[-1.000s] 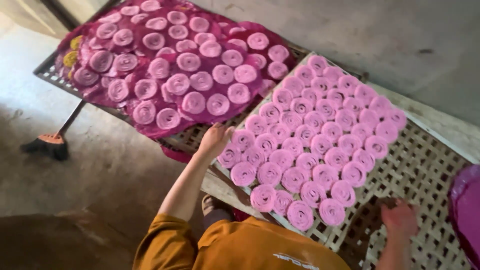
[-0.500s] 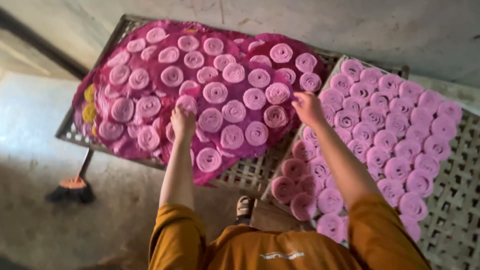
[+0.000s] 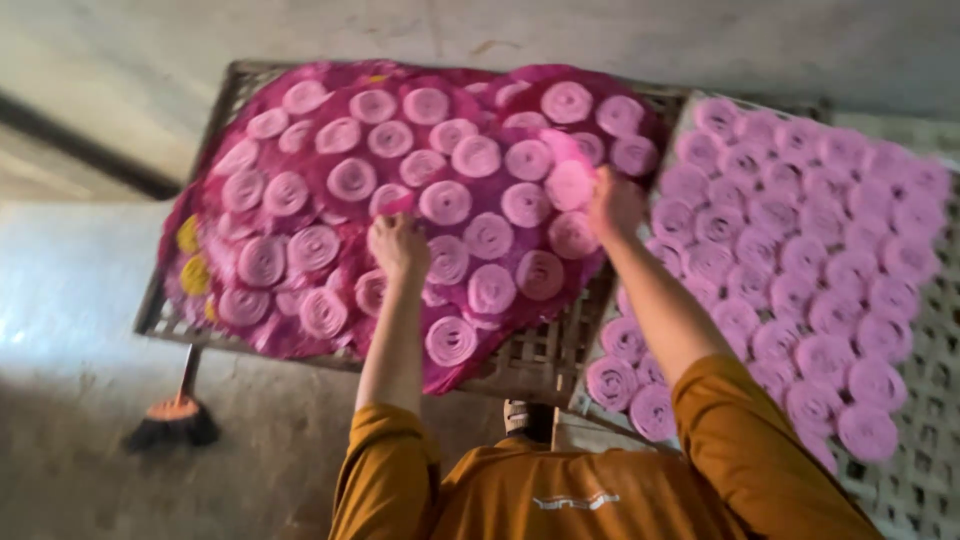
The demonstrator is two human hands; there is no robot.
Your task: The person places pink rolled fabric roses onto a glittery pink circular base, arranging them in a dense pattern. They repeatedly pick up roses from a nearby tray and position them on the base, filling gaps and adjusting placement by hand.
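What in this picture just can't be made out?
- Left hand: head view, motion blur; whether it pinches a pink roll or only rests on the heap is unclear.
- Right hand: blurred too, fingers hidden behind its back.
- Right rack: cut off by the right edge.
- Left rack: mostly covered by rolls.
- Broom: its handle disappears under the left rack.

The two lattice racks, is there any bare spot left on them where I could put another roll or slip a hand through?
Bare lattice shows on the left rack along its near edge, below the magenta sheet, and at the right rack near right corner, beside the pink rolls. Everywhere else rolls sit packed edge to edge, also around the left hand and right hand.
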